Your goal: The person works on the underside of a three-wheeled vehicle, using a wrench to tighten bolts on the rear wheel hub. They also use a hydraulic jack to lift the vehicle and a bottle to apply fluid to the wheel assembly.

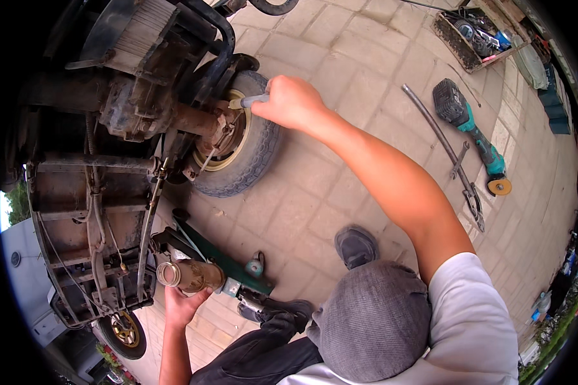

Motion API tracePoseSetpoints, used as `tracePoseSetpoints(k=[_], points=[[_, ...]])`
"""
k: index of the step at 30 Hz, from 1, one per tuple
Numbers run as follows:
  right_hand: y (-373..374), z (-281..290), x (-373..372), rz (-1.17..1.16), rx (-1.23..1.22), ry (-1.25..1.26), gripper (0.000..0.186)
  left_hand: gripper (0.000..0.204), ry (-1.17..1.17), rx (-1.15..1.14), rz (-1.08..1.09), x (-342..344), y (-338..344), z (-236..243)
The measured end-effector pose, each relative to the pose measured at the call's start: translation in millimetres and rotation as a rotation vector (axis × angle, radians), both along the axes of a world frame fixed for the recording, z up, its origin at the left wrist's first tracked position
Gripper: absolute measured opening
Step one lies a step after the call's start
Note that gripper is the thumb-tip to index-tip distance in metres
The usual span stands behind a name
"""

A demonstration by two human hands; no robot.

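My right hand (290, 104) is closed round the pale handle of a brush (255, 101). Its tip reaches in at the hub, on the inner side of a black rubber tyre (253, 157) with a cream rim. A rusty axle tube (196, 120) runs into that wheel, and whether the tip touches metal I cannot tell. Lower down, my left hand (185, 305) grips a brownish see-through bottle (196, 276), tilted, its open round mouth facing left. Brown stuff coats the inside of it. The bottle is well apart from the wheel.
A tipped-up vehicle frame (96, 173) fills the left side. Below it stands a green floor jack (205, 247). To the right on the paving lie a teal angle grinder (478, 131), a metal pipe (428, 119), a wrench (459, 160) and pliers (474, 205). A toolbox (453, 45) sits far right.
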State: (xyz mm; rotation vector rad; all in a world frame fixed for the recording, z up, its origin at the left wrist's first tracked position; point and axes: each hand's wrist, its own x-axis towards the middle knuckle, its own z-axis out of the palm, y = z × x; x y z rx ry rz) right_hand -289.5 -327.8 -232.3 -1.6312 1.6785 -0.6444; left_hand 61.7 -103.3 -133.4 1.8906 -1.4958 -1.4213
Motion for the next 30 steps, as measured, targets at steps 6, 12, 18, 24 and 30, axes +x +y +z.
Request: tracePoseSetpoints(k=[6, 12, 18, 24, 30], points=[[-2.3, 5.6, -0.1, 0.007, 0.126, -0.026, 0.034, 0.073, -0.034, 0.007, -0.02, -3.3, 6.9, -3.9], [-1.2, -0.6, -0.6, 0.013, 0.065, -0.052, 0.036, 0.076, -0.035, 0.014, -0.037, -9.8, 7.9, -4.3], [1.2, 4.9, -0.4, 0.04, 0.004, -0.066, 0.039, 0.076, -0.052, 0.02, -0.068, -8.2, 7.9, -7.4], [0.7, 4.1, 2.8, 0.041, -0.018, -0.048, 0.037, 0.075, -0.038, 0.056, -0.101, -12.7, 1.2, -8.9], [2.9, 3.0, 2.7, 0.031, -0.041, -0.054, 0.036, 0.074, -0.013, 0.073, -0.103, -16.6, -1.9, -10.9]])
